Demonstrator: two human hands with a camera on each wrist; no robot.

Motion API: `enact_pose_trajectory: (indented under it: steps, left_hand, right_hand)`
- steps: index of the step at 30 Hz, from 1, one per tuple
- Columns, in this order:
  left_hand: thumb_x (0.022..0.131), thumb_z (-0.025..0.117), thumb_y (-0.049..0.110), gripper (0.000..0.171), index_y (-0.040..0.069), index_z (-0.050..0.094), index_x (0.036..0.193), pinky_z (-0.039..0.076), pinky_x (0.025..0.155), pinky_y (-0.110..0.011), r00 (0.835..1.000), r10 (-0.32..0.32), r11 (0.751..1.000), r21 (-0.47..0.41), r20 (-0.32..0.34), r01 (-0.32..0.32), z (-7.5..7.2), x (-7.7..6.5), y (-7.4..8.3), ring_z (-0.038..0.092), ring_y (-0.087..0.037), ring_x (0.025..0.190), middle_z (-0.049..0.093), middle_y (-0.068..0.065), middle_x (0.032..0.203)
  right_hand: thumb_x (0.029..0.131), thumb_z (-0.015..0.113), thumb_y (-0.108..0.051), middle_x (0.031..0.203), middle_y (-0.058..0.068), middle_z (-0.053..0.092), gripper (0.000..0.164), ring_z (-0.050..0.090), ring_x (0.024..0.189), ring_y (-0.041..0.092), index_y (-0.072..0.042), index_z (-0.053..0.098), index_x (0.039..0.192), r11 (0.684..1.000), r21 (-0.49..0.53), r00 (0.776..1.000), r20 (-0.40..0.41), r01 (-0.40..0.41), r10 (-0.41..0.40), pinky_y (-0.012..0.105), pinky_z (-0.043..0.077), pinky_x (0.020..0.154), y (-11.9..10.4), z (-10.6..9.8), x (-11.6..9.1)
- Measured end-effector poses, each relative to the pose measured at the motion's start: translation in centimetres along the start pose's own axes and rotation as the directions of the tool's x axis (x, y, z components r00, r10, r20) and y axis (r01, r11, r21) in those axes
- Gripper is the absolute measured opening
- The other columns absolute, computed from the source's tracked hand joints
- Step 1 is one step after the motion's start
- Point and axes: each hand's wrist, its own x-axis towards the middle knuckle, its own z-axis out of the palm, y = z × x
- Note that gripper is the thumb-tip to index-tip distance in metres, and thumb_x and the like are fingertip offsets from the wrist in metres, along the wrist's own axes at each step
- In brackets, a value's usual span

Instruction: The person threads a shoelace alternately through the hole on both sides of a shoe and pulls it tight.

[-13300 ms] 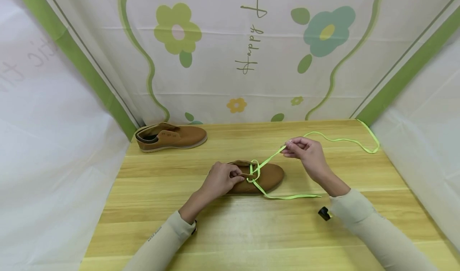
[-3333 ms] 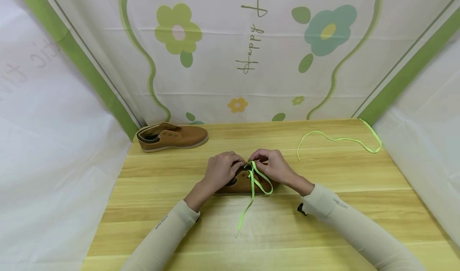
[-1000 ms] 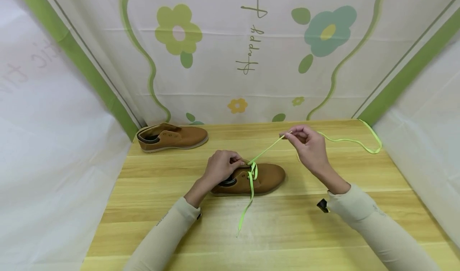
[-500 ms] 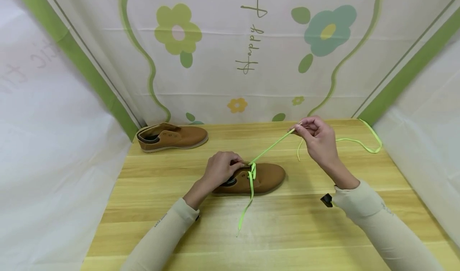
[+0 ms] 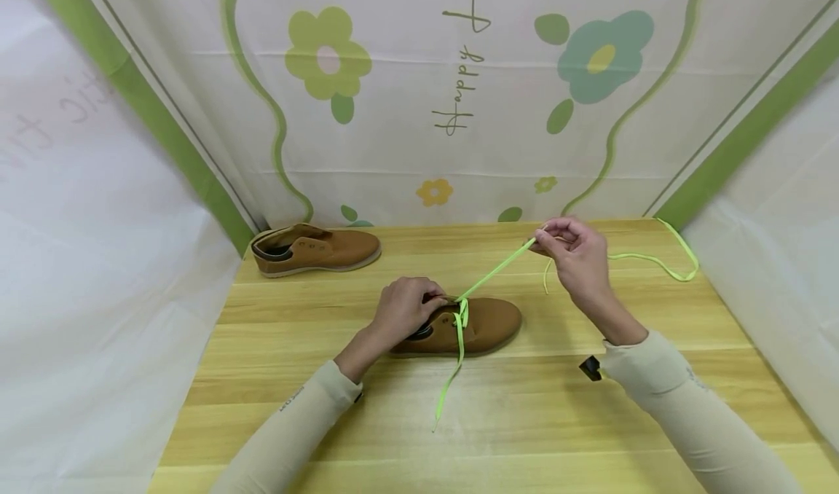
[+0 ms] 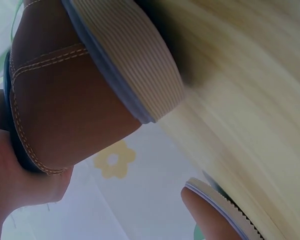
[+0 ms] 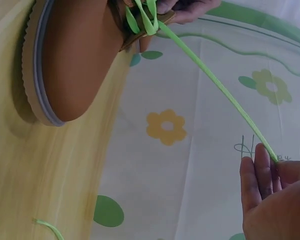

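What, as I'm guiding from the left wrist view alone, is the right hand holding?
Observer: The right hand pinches a green lace near its tip, the lace stretched straight up from the brown shoe.
Operator: And where is the lace's other end?
Observer: It runs down over the shoe's side nearest the person and onto the table.
Operator: I get just the toe of the other shoe. Is it laced?
Observer: No lace shows in its visible eyelets.
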Motion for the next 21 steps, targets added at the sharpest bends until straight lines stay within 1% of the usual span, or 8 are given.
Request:
enact_pose_trajectory:
  steps: [3,6,9,10,14,17,20,21]
  left_hand:
    - [0.094,0.083,0.021,0.004,0.019,0.086,0.097,0.049,0.054,-0.022,1.0,0.002,1.0,0.008,-0.002,-0.002,-0.1,0.0,0.1,0.071,-0.01,0.072,0.081,0.004,0.094]
    - [0.094,0.083,0.02,0.005,0.018,0.086,0.098,0.051,0.056,-0.023,1.0,-0.003,1.0,0.013,0.006,0.003,-0.3,0.0,0.1,0.072,-0.011,0.074,0.081,0.003,0.096]
    - [0.094,0.083,0.019,0.011,0.016,0.085,0.104,0.054,0.059,-0.026,1.0,-0.004,1.0,0.017,0.006,0.004,-0.7,-0.1,0.2,0.074,-0.014,0.081,0.081,0.001,0.101]
    - [0.094,0.083,0.018,0.013,0.015,0.085,0.107,0.055,0.061,-0.028,1.0,-0.005,1.0,0.019,-0.001,0.005,-0.9,-0.3,0.2,0.074,-0.016,0.084,0.081,0.0,0.104]
    - [0.093,0.084,0.016,0.022,0.012,0.082,0.115,0.059,0.068,-0.036,0.998,0.012,1.0,0.024,-0.058,-0.01,-1.6,-1.0,0.2,0.073,-0.022,0.095,0.08,-0.004,0.112]
    - [0.092,0.084,0.014,0.021,0.01,0.081,0.112,0.06,0.074,-0.04,0.994,0.038,0.999,0.019,-0.101,-0.036,-2.0,-1.6,0.1,0.073,-0.024,0.095,0.079,-0.004,0.108]
    - [0.091,0.085,0.013,0.016,0.01,0.081,0.106,0.06,0.073,-0.036,0.991,0.064,0.998,0.021,-0.12,-0.062,-2.4,-2.2,0.3,0.073,-0.021,0.09,0.079,-0.002,0.101]
    - [0.092,0.085,0.013,0.014,0.01,0.081,0.105,0.059,0.072,-0.035,0.991,0.068,0.998,0.022,-0.114,-0.066,-2.5,-2.3,0.3,0.072,-0.019,0.087,0.079,-0.002,0.1]
  right_hand:
    - [0.097,0.071,0.007,0.091,0.01,0.077,0.016,0.078,0.08,0.011,0.019,0.065,0.105,0.999,-0.038,1.0,0.009,0.01,-0.009,0.027,0.061,0.077,0.4,0.1,-0.2]
    - [0.097,0.073,0.005,0.093,0.008,0.078,0.012,0.078,0.08,0.01,0.013,0.071,0.105,0.996,-0.088,0.999,0.029,0.033,-0.03,0.027,0.061,0.077,0.6,0.1,-0.4]
    - [0.097,0.073,0.004,0.095,0.006,0.079,0.011,0.078,0.082,0.01,0.01,0.074,0.106,0.99,-0.13,0.997,0.054,0.059,-0.052,0.026,0.062,0.078,0.8,0.0,-0.6]
    - [0.097,0.074,0.004,0.095,0.005,0.079,0.011,0.078,0.082,0.009,0.01,0.074,0.106,0.986,-0.153,0.996,0.061,0.067,-0.059,0.025,0.061,0.078,0.8,0.0,-0.7]
    - [0.098,0.073,0.003,0.095,0.009,0.08,0.013,0.077,0.082,0.008,0.01,0.075,0.108,0.966,-0.239,0.993,0.09,0.098,-0.078,0.02,0.06,0.075,0.9,-0.2,-1.2]
    - [0.098,0.073,0.002,0.093,0.014,0.08,0.012,0.076,0.08,0.007,0.007,0.077,0.108,0.953,-0.282,0.991,0.106,0.113,-0.086,0.015,0.054,0.063,0.9,-0.1,-1.4]
    - [0.097,0.073,0.003,0.092,0.019,0.079,0.011,0.075,0.079,0.007,0.003,0.079,0.107,0.938,-0.315,0.985,0.129,0.146,-0.11,0.015,0.043,0.053,0.7,0.1,-1.6]
    - [0.097,0.073,0.004,0.092,0.019,0.079,0.011,0.074,0.079,0.005,0.002,0.079,0.106,0.93,-0.328,0.982,0.14,0.166,-0.126,0.015,0.043,0.053,0.7,0.2,-1.7]
